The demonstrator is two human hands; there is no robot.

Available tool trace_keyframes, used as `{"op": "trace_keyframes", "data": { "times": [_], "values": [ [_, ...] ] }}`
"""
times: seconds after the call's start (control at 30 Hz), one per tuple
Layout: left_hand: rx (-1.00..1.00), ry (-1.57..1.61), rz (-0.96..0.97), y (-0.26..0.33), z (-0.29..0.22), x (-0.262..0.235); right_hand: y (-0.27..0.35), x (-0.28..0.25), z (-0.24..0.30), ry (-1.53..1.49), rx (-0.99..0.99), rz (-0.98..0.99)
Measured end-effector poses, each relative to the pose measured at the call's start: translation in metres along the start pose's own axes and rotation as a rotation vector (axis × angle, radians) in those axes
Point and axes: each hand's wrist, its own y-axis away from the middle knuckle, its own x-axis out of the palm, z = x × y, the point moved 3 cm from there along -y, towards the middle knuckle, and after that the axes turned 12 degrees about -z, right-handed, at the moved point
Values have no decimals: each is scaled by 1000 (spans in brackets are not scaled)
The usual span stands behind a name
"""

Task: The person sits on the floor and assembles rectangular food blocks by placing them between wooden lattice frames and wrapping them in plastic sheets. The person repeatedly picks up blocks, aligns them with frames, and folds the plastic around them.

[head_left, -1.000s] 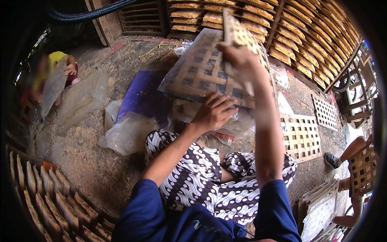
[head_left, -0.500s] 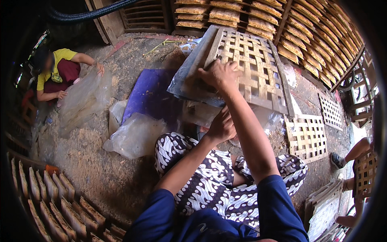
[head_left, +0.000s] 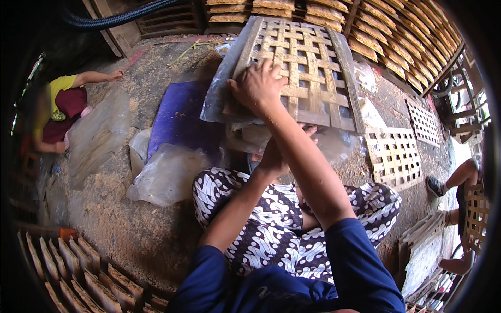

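A woven bamboo tray [head_left: 317, 86] with open square gaps and wooden side rails is tilted up in front of me. Dusty clear and bluish plastic [head_left: 216, 99] shows beyond its left rail and below its near edge. My right hand [head_left: 259, 87], open with fingers spread, lies over the tray's left side and near weave. Crossing under that forearm, my left hand [head_left: 279, 156] is at the tray's near edge, fingertips curled there. The right forearm hides part of the left hand. Against my patterned trousers' left lies a crumpled clear plastic sheet [head_left: 169, 175].
A purple-blue sheet [head_left: 182, 117] lies left of the tray. Another bamboo tray [head_left: 394, 156] is on the floor at right. Racks of filled trays [head_left: 383, 39] stand behind, more slabs [head_left: 68, 255] at lower left. A co-worker in yellow [head_left: 61, 86] crouches at far left beside plastic sheeting [head_left: 99, 135].
The tray has shifted slightly left and away in the picture, tilting more face-on. My right hand has moved left with it. The co-worker's hand has let go of the plastic sheet.
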Motion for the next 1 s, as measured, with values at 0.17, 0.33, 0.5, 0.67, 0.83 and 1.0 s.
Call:
{"op": "trace_keyframes", "data": {
  "times": [0.17,0.33,0.5,0.67,0.83,1.0],
  "values": [
    [171,-60,-248,-10,-6,-30,-16,-25,-27,-101,-120,-53],
    [72,15,-382,-15,-16,-48,-26,-67,-139,-87,-58,-234],
    [-90,42,-586,-15,-2,-76,-2,-56,-220,6,-77,-31],
    [-517,-76,-947,12,53,-119,9,-72,-190,-26,-227,-90],
    [-1238,422,-1004,33,97,-117,6,-45,-161,-127,-540,237],
    [-1251,813,-917,40,108,-109,2,-63,-147,-18,-530,235]
  ]
}}
